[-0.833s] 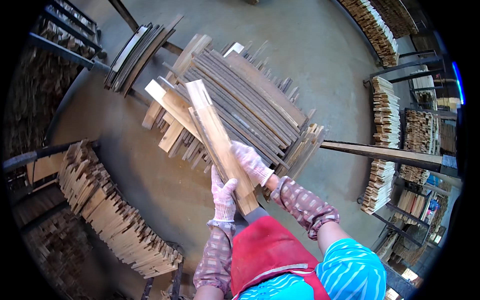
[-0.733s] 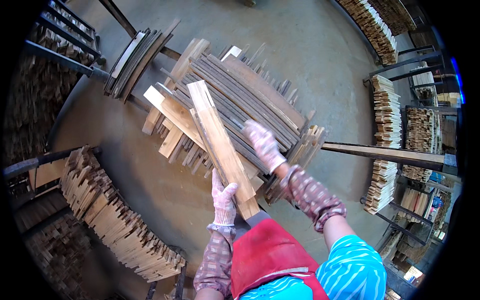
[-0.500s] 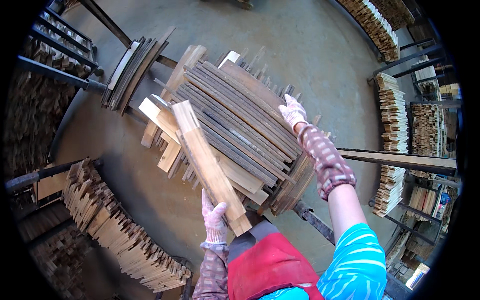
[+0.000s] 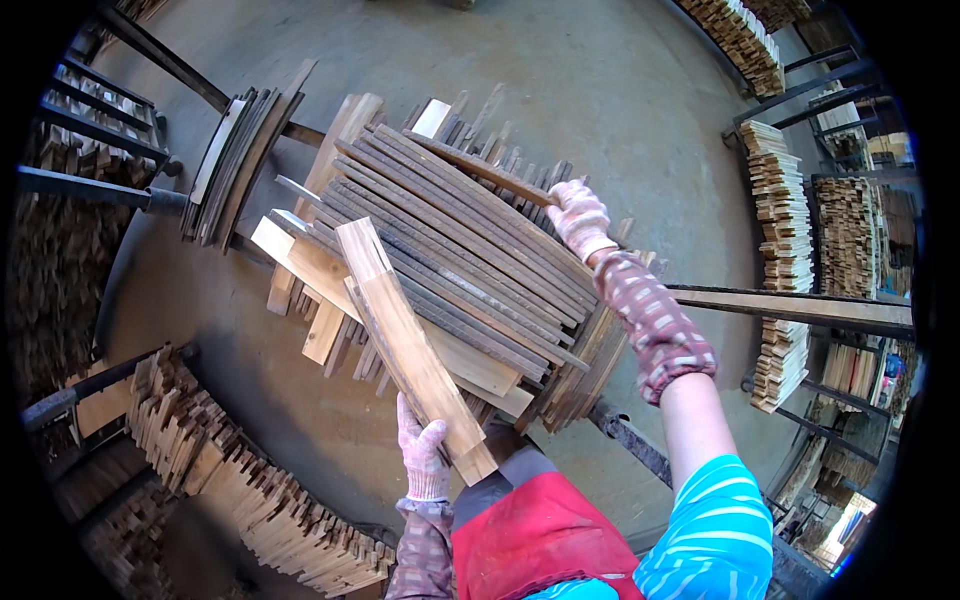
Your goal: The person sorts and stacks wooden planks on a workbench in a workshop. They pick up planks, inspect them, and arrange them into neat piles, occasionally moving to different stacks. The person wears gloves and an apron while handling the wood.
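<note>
In my gloved left hand (image 4: 424,458), the fingers are wrapped round the near end of a few pale wooden boards (image 4: 408,345) lying together. They slant up and away to the left, over the near side of a stack of dark, rough-edged wooden strips (image 4: 450,245). At the stack's far right side, my gloved right hand (image 4: 580,215) is closed on the right end of a brown board (image 4: 478,165). That board stands tilted with its narrow edge toward me, along the far side of the stack. Other pale boards (image 4: 318,268) lie at the stack's left side.
A metal rack bar (image 4: 800,308) runs right from the stack, and another bar (image 4: 640,440) passes near my right side. Curved dark strips (image 4: 245,165) lean at the left. Stacked boards fill racks on the lower left (image 4: 250,480) and right (image 4: 775,250).
My right hand has closed on the brown board's end and tipped it from lying flat onto its edge. The left hand still holds the pale boards. The whole view has shifted slightly.
</note>
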`<state>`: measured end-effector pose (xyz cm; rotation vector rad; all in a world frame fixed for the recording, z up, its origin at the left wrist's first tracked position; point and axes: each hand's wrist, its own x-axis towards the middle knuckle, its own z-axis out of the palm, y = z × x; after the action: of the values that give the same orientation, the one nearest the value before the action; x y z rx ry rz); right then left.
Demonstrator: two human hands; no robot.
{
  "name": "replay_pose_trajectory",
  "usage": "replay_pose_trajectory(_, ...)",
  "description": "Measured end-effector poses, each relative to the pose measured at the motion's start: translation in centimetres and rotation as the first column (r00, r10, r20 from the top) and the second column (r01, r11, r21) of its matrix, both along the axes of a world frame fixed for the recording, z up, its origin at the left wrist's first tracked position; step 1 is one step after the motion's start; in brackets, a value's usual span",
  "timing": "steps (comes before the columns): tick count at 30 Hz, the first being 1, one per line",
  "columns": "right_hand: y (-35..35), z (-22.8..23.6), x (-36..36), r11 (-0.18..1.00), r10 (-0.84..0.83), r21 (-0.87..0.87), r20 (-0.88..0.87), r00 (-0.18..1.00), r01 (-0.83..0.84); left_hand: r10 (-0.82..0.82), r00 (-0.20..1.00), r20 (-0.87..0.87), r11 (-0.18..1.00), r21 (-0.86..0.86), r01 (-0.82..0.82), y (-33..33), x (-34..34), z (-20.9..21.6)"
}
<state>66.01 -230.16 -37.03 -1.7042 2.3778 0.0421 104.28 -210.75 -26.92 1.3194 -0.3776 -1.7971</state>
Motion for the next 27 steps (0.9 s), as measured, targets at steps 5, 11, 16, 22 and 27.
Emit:
replay_pose_trajectory(5, 0.9, -0.6, 0.9, 0.97, 0.203, 0.106, 0.146, 0.968, -0.219, -0.006, 1.0, -0.017, 1.0, -0.013, 0.006, -0.9, -0.8, 0.5)
replay_pose_trajectory(11, 2.1, -3.0, -0.8, 0.963, 0.122, 0.204, 0.248, 0.961, -0.175, -0.007, 0.998, -0.064, 1.0, -0.008, 0.007, -1.9, -1.4, 0.6)
replay_pose_trajectory(16, 0.7, -2.4, 0.4, 0.999, 0.043, -0.012, 0.14, 0.989, -0.042, -0.047, 0.988, -0.147, 0.998, -0.042, 0.041, -3.7, -2.8, -0.7)
replay_pose_trajectory(22, 3.1, 6.3, 10.1, 0.984, -0.099, 0.083, 0.991, 0.094, 0.156, -0.086, 0.978, -0.19, 0.995, -0.06, 0.076, -8.0, -8.4, -0.5)
replay_pose_trajectory(27, 2.1, 9.1, 8.2, 0.972, -0.121, 0.117, 0.993, 0.007, 0.203, -0.315, 0.922, -0.225, 0.939, -0.214, 0.269, -10.4, -13.5, -4.2)
